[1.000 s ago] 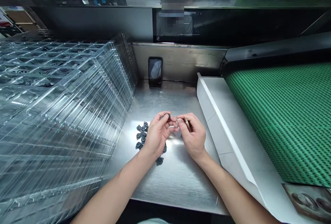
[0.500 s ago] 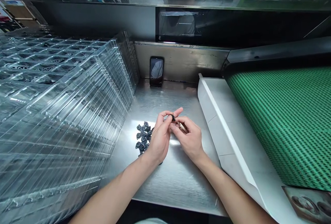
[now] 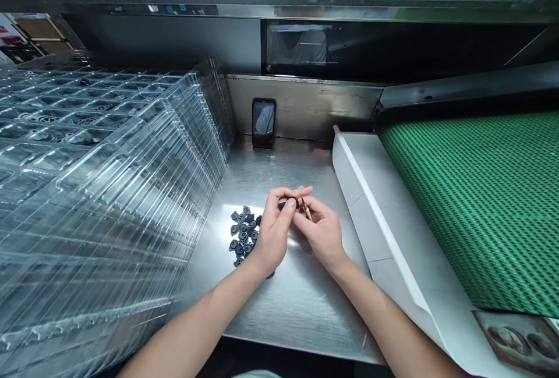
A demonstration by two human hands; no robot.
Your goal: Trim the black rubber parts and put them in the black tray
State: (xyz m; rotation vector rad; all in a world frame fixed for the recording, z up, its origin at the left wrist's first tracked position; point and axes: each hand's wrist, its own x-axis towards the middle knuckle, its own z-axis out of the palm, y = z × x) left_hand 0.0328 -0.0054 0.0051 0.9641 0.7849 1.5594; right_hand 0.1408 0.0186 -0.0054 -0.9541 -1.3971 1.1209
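My left hand (image 3: 275, 232) pinches a small dark rubber part (image 3: 288, 204) between thumb and fingers, above the steel worktop (image 3: 297, 308). My right hand (image 3: 321, 232) grips a slim metallic tool (image 3: 307, 211), and its tip sits against or very near that part. The exact contact is hidden by my fingers. Just left of my left hand lies a loose pile of several similar dark rubber parts (image 3: 243, 233). One more dark part (image 3: 271, 275) shows partly under my left wrist.
Stacks of clear plastic blister trays (image 3: 117, 180) rise along the left of the worktop. A phone (image 3: 264, 123) leans against the steel back wall (image 3: 305, 107). To the right are a white board edge (image 3: 375, 221) and a green textured conveyor belt (image 3: 476, 203).
My hands have drawn closer together, and the tool's tip now meets the dark part. My left hand has shifted over the loose part near my wrist, hiding most of it.
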